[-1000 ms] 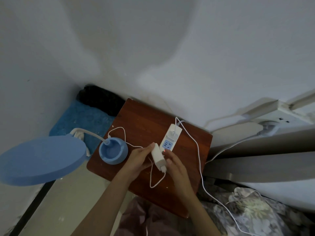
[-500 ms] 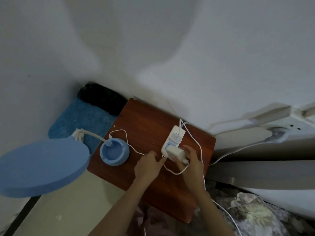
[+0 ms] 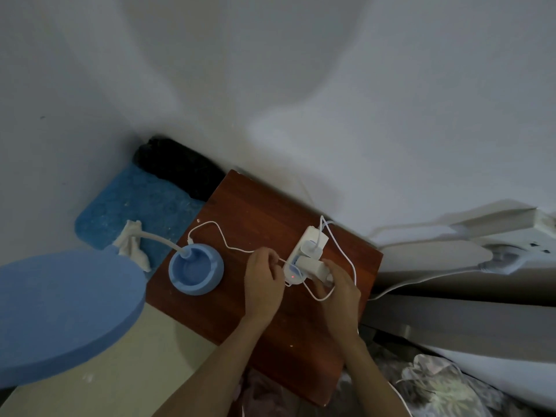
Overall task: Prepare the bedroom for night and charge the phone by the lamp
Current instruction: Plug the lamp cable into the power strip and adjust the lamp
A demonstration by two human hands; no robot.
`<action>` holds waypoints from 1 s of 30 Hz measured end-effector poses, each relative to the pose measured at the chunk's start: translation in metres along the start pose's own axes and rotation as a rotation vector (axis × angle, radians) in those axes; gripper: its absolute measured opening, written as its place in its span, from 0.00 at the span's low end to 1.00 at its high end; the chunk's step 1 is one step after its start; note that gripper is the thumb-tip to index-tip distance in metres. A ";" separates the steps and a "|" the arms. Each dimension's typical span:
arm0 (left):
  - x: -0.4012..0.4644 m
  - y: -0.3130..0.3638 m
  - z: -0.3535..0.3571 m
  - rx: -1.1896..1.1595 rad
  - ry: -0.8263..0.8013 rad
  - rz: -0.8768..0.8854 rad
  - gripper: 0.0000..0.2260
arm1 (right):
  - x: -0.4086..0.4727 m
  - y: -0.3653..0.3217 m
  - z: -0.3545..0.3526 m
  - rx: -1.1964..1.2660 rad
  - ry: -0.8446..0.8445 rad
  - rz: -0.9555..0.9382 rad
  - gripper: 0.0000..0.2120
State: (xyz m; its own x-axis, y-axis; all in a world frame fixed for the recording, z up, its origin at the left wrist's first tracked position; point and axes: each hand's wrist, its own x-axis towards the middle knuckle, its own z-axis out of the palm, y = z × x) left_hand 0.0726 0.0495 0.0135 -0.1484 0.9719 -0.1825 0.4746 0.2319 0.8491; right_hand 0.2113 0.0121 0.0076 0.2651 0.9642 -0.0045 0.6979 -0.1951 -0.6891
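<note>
A white power strip (image 3: 296,260) lies on the reddish-brown bedside table (image 3: 255,212), with a small red light lit near its front end. One white plug (image 3: 314,242) sits in its far socket. My right hand (image 3: 340,284) grips a white charger block (image 3: 314,267) that is seated against the strip's middle socket. My left hand (image 3: 263,281) rests at the strip's left side, fingers curled around the thin white cable (image 3: 222,239). A blue desk lamp stands left of my hands, with its round base (image 3: 195,270) on the table and its wide head (image 3: 60,314) hanging over the floor. No phone is visible.
A blue mat (image 3: 135,203) and a dark bundle (image 3: 180,167) lie on the floor in the corner behind the table. A white cloth (image 3: 132,245) hangs at the lamp's neck. Floral bedding (image 3: 436,386) is at the lower right, and a wall socket with a plug (image 3: 505,257) sits at the right.
The charger block went from held above the table in both hands to pressed into the power strip by my right hand. My left hand let go of it and moved beside the strip.
</note>
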 end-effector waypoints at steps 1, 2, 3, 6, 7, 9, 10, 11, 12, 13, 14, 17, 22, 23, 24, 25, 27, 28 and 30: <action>0.002 0.002 -0.001 -0.028 0.001 0.035 0.12 | -0.001 -0.001 -0.001 0.000 0.001 0.000 0.19; 0.005 0.004 0.000 -0.052 -0.054 0.063 0.14 | -0.002 -0.001 -0.001 -0.004 0.002 -0.003 0.19; 0.010 0.004 0.003 -0.054 -0.153 0.073 0.15 | -0.003 -0.001 -0.002 -0.008 0.001 -0.002 0.19; 0.024 0.001 0.012 0.061 -0.427 0.015 0.18 | -0.003 0.002 -0.001 -0.005 0.001 -0.002 0.19; 0.024 -0.002 0.014 0.124 -0.476 -0.019 0.19 | -0.004 0.003 -0.001 0.002 0.001 0.000 0.19; 0.018 -0.009 0.014 0.215 -0.527 -0.052 0.19 | -0.005 0.004 -0.003 0.002 0.002 0.004 0.19; 0.012 -0.012 0.014 0.214 -0.533 -0.056 0.18 | -0.007 0.005 -0.003 -0.004 0.006 0.003 0.20; 0.006 -0.016 0.014 0.187 -0.527 -0.059 0.18 | -0.008 0.006 -0.004 -0.002 0.008 0.005 0.20; 0.001 -0.019 0.015 0.152 -0.512 -0.062 0.18 | -0.009 0.008 -0.005 0.005 0.009 0.008 0.20; -0.003 -0.022 0.015 0.119 -0.489 -0.065 0.18 | -0.009 0.009 -0.006 0.012 0.010 0.014 0.20; -0.005 -0.024 0.017 0.089 -0.462 -0.066 0.19 | -0.009 0.010 -0.006 0.017 0.014 0.014 0.20; -0.011 -0.023 0.020 0.029 -0.408 -0.104 0.22 | -0.006 0.010 -0.008 0.050 0.032 0.006 0.20; -0.014 -0.024 0.023 0.020 -0.370 -0.158 0.28 | -0.002 0.006 -0.011 0.031 0.006 0.000 0.19; -0.015 -0.024 0.023 0.022 -0.367 -0.161 0.29 | -0.001 0.003 -0.013 0.029 -0.003 0.001 0.19; -0.015 -0.025 0.023 0.020 -0.366 -0.162 0.30 | 0.000 0.003 -0.013 0.032 -0.017 0.009 0.19; -0.015 -0.025 0.023 0.015 -0.366 -0.164 0.30 | 0.001 0.003 -0.014 0.024 -0.030 0.009 0.18; -0.015 -0.026 0.024 0.001 -0.363 -0.161 0.30 | 0.002 0.006 -0.010 -0.015 -0.054 0.014 0.17; -0.015 -0.026 0.024 -0.004 -0.359 -0.157 0.30 | 0.003 0.005 -0.008 -0.022 -0.065 0.032 0.17; -0.014 -0.026 0.024 -0.009 -0.353 -0.157 0.29 | 0.007 0.000 -0.007 -0.008 -0.075 0.023 0.18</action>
State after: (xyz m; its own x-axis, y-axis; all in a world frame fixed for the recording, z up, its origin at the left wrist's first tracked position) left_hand 0.0831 0.0311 -0.0183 0.0900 0.8788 -0.4686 0.4619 0.3800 0.8014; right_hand 0.2180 0.0171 0.0123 0.2309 0.9701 -0.0753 0.6974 -0.2189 -0.6824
